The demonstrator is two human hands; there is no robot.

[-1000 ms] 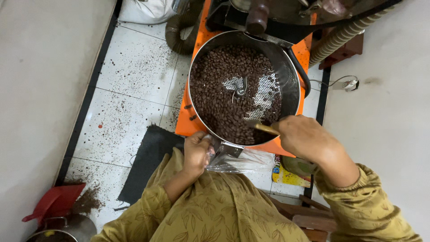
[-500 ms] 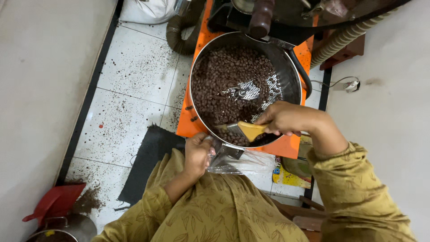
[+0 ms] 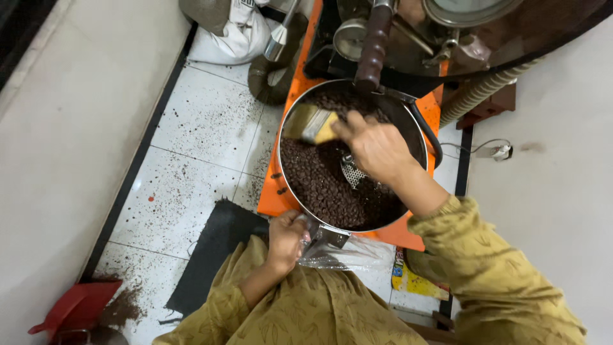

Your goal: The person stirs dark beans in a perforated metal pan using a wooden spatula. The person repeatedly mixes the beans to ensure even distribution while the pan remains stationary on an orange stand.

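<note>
- Left hand (image 3: 285, 237) closed on crumpled clear plastic bag (image 3: 348, 253), held at near rim of round steel tray.
- Round steel tray (image 3: 418, 131) holds dark roasted coffee beans (image 3: 319, 182); sits on orange machine base (image 3: 271, 195).
- Right hand (image 3: 377, 148) gripping flat wooden-handled brush (image 3: 311, 124), bristles over beans at tray's far left side.

- A red dustpan (image 3: 75, 308) at the lower left of the floor
- A black mat (image 3: 214, 250) on the speckled white tiles (image 3: 198, 137)
- A white sack (image 3: 225, 39) near a ribbed hose (image 3: 488, 89)
</note>
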